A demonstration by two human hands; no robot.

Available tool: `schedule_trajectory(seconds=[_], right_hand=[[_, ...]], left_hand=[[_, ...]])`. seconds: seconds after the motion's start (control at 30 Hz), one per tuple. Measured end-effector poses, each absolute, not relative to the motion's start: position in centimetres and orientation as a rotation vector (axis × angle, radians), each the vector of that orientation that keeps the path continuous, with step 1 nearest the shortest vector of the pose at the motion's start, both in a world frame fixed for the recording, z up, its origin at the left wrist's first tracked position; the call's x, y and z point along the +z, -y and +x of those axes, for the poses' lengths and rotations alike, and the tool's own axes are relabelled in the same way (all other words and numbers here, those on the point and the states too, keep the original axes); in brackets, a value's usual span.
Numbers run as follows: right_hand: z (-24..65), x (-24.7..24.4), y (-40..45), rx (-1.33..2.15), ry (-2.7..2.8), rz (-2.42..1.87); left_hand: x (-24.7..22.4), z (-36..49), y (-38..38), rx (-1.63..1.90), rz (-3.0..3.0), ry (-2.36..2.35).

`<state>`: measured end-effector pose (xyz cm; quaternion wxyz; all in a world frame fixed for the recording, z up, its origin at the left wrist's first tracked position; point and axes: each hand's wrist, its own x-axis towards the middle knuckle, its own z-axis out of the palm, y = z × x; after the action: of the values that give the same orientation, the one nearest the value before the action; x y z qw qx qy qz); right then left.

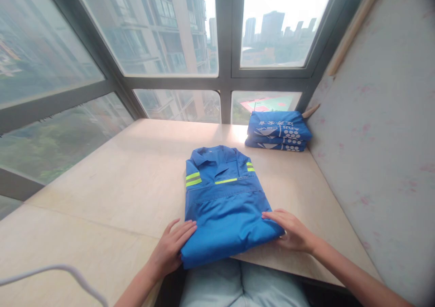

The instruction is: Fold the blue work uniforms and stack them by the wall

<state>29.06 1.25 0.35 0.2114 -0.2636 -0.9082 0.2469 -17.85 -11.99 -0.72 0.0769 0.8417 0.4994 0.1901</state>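
Observation:
A blue work jacket (227, 212) with yellow-green and grey reflective strips lies folded in front of me, its collar pointing away. Its near edge reaches slightly over the front edge of the wooden surface. At the near left corner, my left hand (172, 246) grips the jacket's side with fingers on top; its underside is hidden. My right hand (291, 231) holds the near right corner, fingers above and thumb below the fabric.
Folded blue garments with white print (278, 132) are stacked at the back right, beside the patterned wall (380, 162). Windows with grey frames (224, 62) border the pale wooden surface (118, 175). A white cable (64, 268) crosses the lower left.

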Motion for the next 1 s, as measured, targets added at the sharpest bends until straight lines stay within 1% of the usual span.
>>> schedule_trajectory(seconds=[0.1, 0.23, 0.3, 0.4, 0.47, 0.57, 0.7, 0.83, 0.9, 1.0], right_hand=[[29.0, 3.0, -2.0, 0.828, 2.324, -0.880], [28.3, 6.8, -3.2, 0.931, 2.091, -0.978], [27.4, 7.4, -4.2, 0.975, 2.061, -0.906], [26.0, 6.1, -6.3, 0.970, 2.192, -0.785], [25.2, 4.6, -8.0, 0.923, 2.289, -0.793], [24.5, 3.3, -10.1, 0.889, 2.290, -0.899], [23.5, 4.3, -11.2, 0.946, 2.133, -1.085], [20.9, 5.8, -12.4, 0.974, 1.781, -1.336], [19.2, 5.9, -13.5, 1.031, 1.623, -1.415], [17.4, 5.3, -15.4, 1.205, 1.485, -1.553]], left_hand=[[0.7, -17.4, 11.1, 0.805, 2.183, -1.542], [3.4, -15.8, 9.4, 1.073, 1.504, -1.697], [4.6, -15.1, 8.4, 1.143, 1.246, -1.750], [5.5, -14.4, 7.0, 1.193, 1.003, -1.781], [5.7, -14.3, 6.2, 1.180, 0.926, -1.744], [6.1, -14.6, 5.4, 1.193, 0.838, -1.647], [8.5, -15.6, 4.0, 1.298, 0.697, -1.598], [11.0, -16.1, 0.4, 1.400, 0.560, -1.615], [10.9, -15.9, -2.0, 1.409, 0.525, -1.596], [8.9, -15.2, -4.8, 1.294, 0.613, -1.631]])
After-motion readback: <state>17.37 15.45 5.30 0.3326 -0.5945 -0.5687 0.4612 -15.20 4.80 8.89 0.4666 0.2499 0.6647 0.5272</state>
